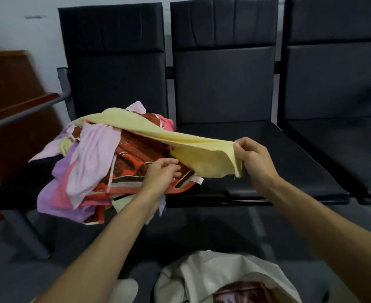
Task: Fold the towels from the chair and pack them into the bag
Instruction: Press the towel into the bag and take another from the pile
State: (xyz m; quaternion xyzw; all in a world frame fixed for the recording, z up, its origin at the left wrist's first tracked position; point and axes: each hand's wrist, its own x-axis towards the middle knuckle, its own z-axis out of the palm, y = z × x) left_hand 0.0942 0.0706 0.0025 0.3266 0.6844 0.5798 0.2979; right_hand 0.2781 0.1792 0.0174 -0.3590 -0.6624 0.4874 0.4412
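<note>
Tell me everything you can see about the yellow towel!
The yellow towel is pale, soft and fluffy-looking, plain with no pattern. It is unfolded and stretched out sideways. Its far end lies on top of the pile of towels on the chair; its near end is lifted, sagging a little. The right hand pinches its corner. The left hand is at its lower edge with curled fingers; whether it holds the towel is unclear.

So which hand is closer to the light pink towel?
Left. The left hand is over the orange towel, just right of the light pink towel; the right hand is farther right, its fingers pinching the yellow towel.
</note>
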